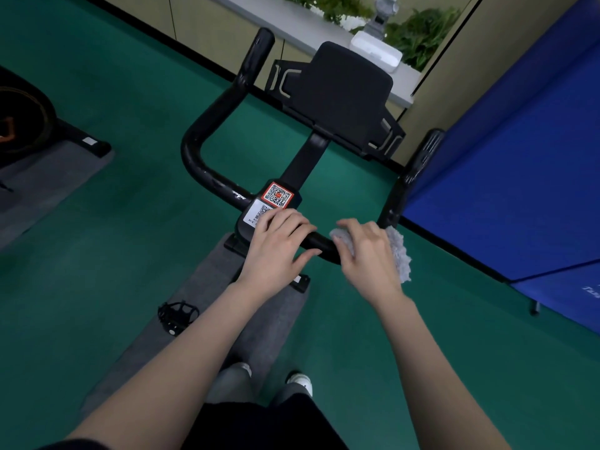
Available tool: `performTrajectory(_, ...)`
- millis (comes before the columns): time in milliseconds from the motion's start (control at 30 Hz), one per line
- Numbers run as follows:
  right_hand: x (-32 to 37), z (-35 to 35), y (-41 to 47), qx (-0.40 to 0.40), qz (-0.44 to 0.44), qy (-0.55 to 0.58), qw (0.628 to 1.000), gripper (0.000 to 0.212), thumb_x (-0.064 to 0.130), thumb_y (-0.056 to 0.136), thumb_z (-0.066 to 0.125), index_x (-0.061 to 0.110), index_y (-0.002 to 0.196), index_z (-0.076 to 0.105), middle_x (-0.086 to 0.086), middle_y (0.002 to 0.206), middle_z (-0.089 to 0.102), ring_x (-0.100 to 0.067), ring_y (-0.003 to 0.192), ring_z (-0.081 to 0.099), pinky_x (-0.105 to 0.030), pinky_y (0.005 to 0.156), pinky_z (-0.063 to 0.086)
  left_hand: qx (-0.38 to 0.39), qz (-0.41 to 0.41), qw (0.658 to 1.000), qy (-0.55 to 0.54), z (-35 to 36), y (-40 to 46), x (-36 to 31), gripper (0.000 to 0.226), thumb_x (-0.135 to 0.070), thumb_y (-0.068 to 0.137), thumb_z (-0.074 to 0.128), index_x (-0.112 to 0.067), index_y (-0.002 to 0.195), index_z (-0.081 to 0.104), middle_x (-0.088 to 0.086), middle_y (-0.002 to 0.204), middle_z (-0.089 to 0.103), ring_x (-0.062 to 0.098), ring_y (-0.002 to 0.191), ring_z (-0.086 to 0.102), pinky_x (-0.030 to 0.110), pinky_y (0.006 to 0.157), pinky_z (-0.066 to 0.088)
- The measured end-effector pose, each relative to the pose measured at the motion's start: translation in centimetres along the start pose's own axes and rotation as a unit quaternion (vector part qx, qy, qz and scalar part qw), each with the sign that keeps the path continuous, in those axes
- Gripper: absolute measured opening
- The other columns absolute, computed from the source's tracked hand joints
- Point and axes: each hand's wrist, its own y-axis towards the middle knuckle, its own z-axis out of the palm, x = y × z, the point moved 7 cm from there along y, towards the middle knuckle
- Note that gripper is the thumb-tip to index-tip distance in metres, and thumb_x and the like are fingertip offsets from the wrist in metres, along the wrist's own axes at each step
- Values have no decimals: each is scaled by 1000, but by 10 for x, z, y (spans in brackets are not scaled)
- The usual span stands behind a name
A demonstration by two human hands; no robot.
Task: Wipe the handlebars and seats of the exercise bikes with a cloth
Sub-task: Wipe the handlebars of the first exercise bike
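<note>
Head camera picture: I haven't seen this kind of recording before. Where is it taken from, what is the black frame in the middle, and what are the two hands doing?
There is no robot here. A person wears one wide-angle camera on the head, so you look forward and down along their own arms; their shoes show at the bottom.

The black frame is the handlebar of an exercise bike, with a black tablet holder above it and QR code stickers at its centre. The bike stands on a grey mat on the green floor.

The left hand rests flat on the bar's centre, seemingly steadying it. The right hand presses a grey cloth around the bar just beside it, wiping. A second bike shows at the left edge, a blue table on the right.
</note>
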Motion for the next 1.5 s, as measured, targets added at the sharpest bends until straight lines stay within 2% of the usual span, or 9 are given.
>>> performTrajectory(200,-15,-12,17,101,-13,-15,995,15,19,94,58,6,97,64,-1,82,49,-24,87,49,-31,78,34,-12,8,1000,-8,-1,-1,0,32,-42,84,64,-18,104,66,-6,103,61,16,110,52,31,104,26)
performTrajectory(367,-24,8,46,240,15,-87,967,14,24,91,57,13,95,65,-12,95,66,-29,94,59,-29,72,38,-7,5,1000,-5,1,-1,1,35,-45,84,63,-18,105,66,-7,104,62,16,111,52,31,105,24)
performTrajectory(567,-6,28,58,375,48,1,926,6,24,89,65,19,88,67,-4,96,68,-20,97,60,-29,82,44,-11,8,1000,-13,0,-1,2,35,-46,83,64,-18,104,66,-6,105,62,17,111,52,32,105,25)
performTrajectory(700,-8,24,52,416,27,-80,906,8,20,92,58,20,90,66,-1,91,65,-20,88,58,-24,62,38,-15,12,1000,-20,0,-2,2,34,-46,83,64,-19,104,65,-7,105,62,16,112,52,31,104,26)
performTrajectory(767,-8,19,53,421,5,-140,896,10,19,92,58,17,97,67,1,88,60,-18,84,54,-21,52,32,-13,10,1000,-25,1,-2,3,35,-46,84,63,-19,105,65,-7,105,62,16,113,52,31,104,26)
performTrajectory(900,-11,17,55,412,23,-77,907,8,20,89,62,14,90,68,-1,86,66,-18,85,60,-27,67,44,-10,10,1000,-21,3,-2,4,35,-48,85,62,-19,104,65,-8,106,62,16,113,52,32,104,27)
performTrajectory(1000,-12,11,52,391,27,-33,919,11,25,91,62,17,91,70,4,86,66,-12,86,59,-25,70,38,-17,8,999,-26,2,-2,4,35,-47,83,64,-19,103,65,-8,105,62,16,113,52,32,104,28)
performTrajectory(1200,-24,11,50,271,7,-123,955,14,22,90,57,18,94,69,-10,97,71,-30,95,62,-32,74,45,-22,9,999,-30,1,-2,4,36,-47,83,63,-18,104,66,-7,104,63,16,112,53,32,105,27)
performTrajectory(1500,-25,20,46,293,37,-150,944,12,22,88,56,21,88,68,-9,92,69,-32,91,61,-35,78,48,-15,14,1000,-16,2,-1,3,34,-45,85,61,-17,104,66,-6,105,62,17,111,54,32,106,27)
